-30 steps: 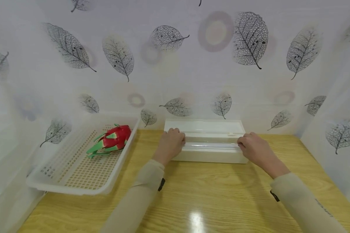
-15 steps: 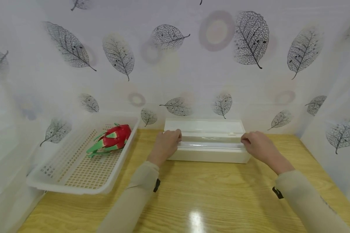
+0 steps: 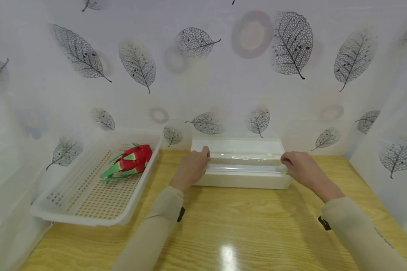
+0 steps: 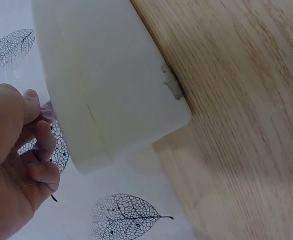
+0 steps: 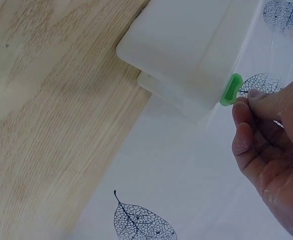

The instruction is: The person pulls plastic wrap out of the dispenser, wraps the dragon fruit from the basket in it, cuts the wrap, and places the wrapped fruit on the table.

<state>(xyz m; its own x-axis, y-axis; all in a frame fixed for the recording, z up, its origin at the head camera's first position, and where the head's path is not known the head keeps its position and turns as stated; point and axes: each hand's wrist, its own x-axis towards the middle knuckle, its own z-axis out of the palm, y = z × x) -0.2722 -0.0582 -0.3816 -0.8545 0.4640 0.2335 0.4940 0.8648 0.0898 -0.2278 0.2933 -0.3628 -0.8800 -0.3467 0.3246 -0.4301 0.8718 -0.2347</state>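
A white cling film dispenser box (image 3: 244, 181) stands at the back of the table with its lid (image 3: 237, 144) raised. Shiny clear cling film (image 3: 240, 157) stretches across its top. At the box's left end my left hand (image 3: 191, 167) pinches the film between thumb and forefinger; in the left wrist view a crumpled bit of film (image 4: 47, 111) shows at the fingertips. My right hand (image 3: 300, 168) pinches the film's other side at the right end. Beside those fingertips, in the right wrist view, a green plastic piece (image 5: 231, 90) sticks out at the box's edge.
To the left stands a white perforated basket (image 3: 122, 218) with a red and green dragon fruit (image 3: 133, 161) in it. Behind the wooden table (image 3: 244, 226) hangs a pale leaf-patterned curtain (image 3: 220, 86), close behind the box.
Both hands have moved slightly apart, the left outward to the left and the right outward to the right. The film between them has risen a little and catches more light.
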